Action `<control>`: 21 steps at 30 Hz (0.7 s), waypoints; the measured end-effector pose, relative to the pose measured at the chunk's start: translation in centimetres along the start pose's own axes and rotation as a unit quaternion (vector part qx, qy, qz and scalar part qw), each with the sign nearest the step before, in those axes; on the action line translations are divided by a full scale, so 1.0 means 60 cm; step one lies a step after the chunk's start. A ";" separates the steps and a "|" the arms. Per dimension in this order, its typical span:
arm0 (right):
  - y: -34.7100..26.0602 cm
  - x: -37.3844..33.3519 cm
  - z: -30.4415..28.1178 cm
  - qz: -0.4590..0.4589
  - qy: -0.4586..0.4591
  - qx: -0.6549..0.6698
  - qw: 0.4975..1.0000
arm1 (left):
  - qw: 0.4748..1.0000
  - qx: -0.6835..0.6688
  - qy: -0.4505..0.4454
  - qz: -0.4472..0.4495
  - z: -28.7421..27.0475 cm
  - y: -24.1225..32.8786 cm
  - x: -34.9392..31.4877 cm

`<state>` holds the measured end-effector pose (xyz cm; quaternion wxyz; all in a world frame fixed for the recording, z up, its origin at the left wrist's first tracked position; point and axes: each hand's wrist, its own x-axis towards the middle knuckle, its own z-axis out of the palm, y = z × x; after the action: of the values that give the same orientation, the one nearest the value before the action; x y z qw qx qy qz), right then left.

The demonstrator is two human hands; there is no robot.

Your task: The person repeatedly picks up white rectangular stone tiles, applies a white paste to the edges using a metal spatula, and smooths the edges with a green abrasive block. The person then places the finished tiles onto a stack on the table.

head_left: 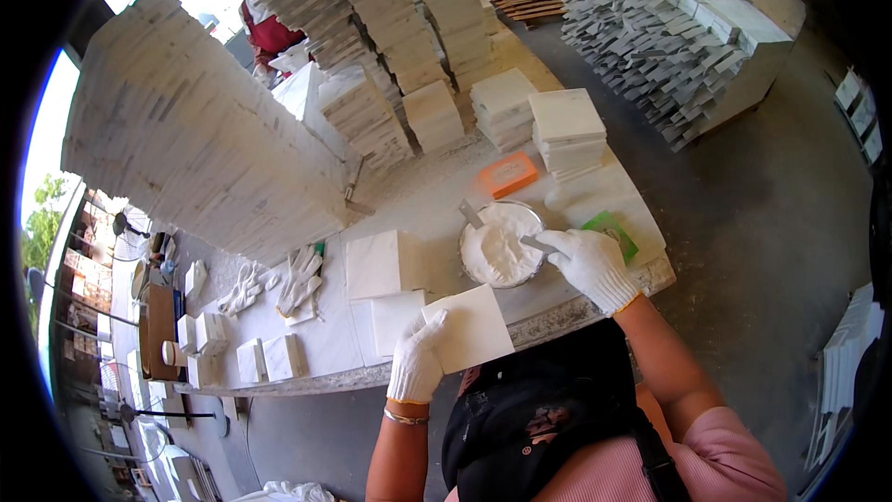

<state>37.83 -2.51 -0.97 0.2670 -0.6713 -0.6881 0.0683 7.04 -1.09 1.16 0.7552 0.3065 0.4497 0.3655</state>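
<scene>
My gloved left hand (416,361) grips a square white tile (476,327) by its left side, at the table's near edge. My gloved right hand (592,268) is closed round a small flat metal scraper (539,244), whose end reaches over the right side of a bowl. White paste (502,246) fills that bowl (464,265), and a second flat metal blade (471,214) leans at its far left rim. A stack of white tiles (373,265) stands just left of the bowl, with another white tile (395,313) lying in front of it.
Orange box (508,175) and green packet (610,232) flank the bowl. Tile stacks (569,130) stand behind it; a tall tile wall (186,121) rises at left. Spare gloves (297,281) and small white blocks (281,356) lie left. A person (268,33) is beyond the stacks.
</scene>
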 end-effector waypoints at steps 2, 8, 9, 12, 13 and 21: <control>-0.019 -0.001 -0.021 0.009 -0.008 -0.004 1.000 | 0.999 0.045 0.001 0.009 -0.040 0.016 -0.014; -0.044 -0.020 -0.037 0.040 -0.007 0.086 0.995 | 0.978 0.206 -0.028 0.005 -0.124 0.094 -0.019; -0.051 -0.023 -0.037 0.036 -0.010 0.108 0.993 | 0.975 0.218 -0.037 -0.003 -0.136 0.103 -0.014; -0.067 -0.033 -0.020 0.013 -0.014 0.193 0.981 | 0.958 0.281 -0.063 -0.012 -0.172 0.111 0.019; -0.072 -0.036 -0.015 0.008 -0.012 0.222 0.975 | 0.941 0.334 -0.053 -0.006 -0.170 0.115 0.025; -0.127 -0.035 0.017 0.087 -0.161 0.303 0.935 | 0.784 0.576 0.096 0.211 -0.137 0.085 0.024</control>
<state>30.48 -4.96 1.01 0.3366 -0.5957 -0.6077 0.4032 -1.33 4.01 1.20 0.2950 0.7349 0.5708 0.2169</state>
